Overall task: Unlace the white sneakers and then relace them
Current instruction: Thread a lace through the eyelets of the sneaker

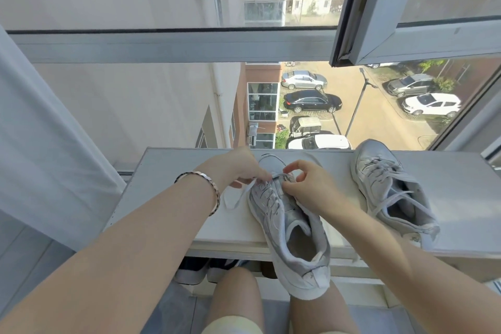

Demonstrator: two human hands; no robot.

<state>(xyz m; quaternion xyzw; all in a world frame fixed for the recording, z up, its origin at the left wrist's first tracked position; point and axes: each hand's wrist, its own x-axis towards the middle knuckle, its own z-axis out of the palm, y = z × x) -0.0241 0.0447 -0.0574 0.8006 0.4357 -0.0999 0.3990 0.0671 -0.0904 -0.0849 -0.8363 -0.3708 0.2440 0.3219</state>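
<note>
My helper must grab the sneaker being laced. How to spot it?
On the white ledge below the window lie two sneakers. It is the middle sneaker, heel overhanging the near edge. Unlike the untouched right sneaker, its lace is pinched by the left hand and right hand.

Bright daylight comes through the window (173, 46); the street beyond looks slightly washed out. The white ledge (461, 198) is evenly lit, and the middle sneaker (295, 228) casts only a faint shadow. Wide-angle distortion bends the frame near the edges, and the curtain (40, 130) seems a little soft.
</note>
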